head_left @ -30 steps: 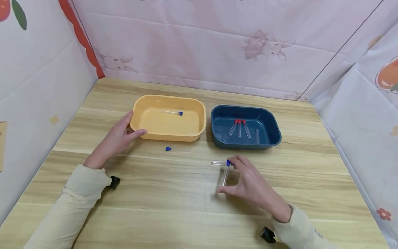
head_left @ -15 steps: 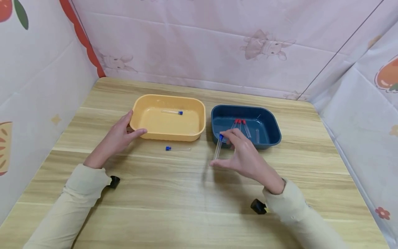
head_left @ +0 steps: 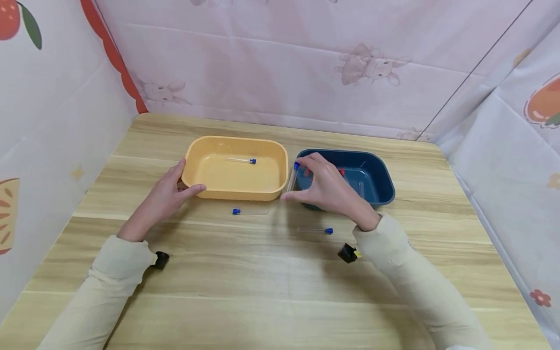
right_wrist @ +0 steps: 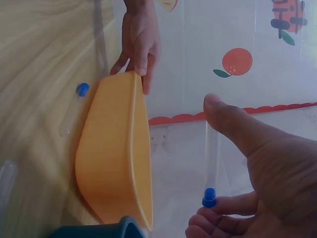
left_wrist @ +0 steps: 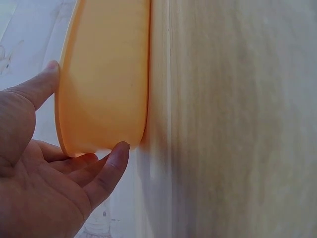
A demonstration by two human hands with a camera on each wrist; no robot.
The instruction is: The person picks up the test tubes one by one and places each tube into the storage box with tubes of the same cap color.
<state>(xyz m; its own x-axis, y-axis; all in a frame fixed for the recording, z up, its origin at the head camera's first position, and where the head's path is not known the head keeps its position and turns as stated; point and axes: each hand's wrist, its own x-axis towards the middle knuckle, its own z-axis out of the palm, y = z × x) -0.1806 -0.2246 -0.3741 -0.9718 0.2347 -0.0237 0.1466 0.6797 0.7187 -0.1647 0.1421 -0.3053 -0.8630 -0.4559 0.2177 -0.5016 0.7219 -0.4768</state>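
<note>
My right hand [head_left: 328, 187] holds a clear test tube [right_wrist: 211, 156] lengthwise, thumb at its glass end and fingertips at its blue cap. The tube is tilted, over the gap between the yellow basin [head_left: 236, 195] and the dark blue basin [head_left: 381, 187]. My left hand [head_left: 159, 201] grips the yellow basin's near left corner; in the left wrist view the thumb touches the rim and the fingers bend round the end. One blue-capped tube [head_left: 241, 160] lies inside the yellow basin. Red-capped tubes [head_left: 341, 172] in the blue basin are mostly hidden behind my right hand.
Before the yellow basin, a blue-capped tube [head_left: 249, 212] lies on the wooden table [head_left: 245, 272]. Another blue-capped tube [head_left: 315, 230] lies in front of the blue basin. An uncapped-looking tube [head_left: 361, 188] rests inside the blue basin. Printed cloth walls [head_left: 262, 73] stand behind and at both sides.
My right hand has lifted its tube off the table and carried it away from me and left, to between the basins. The left hand stays at the yellow basin.
</note>
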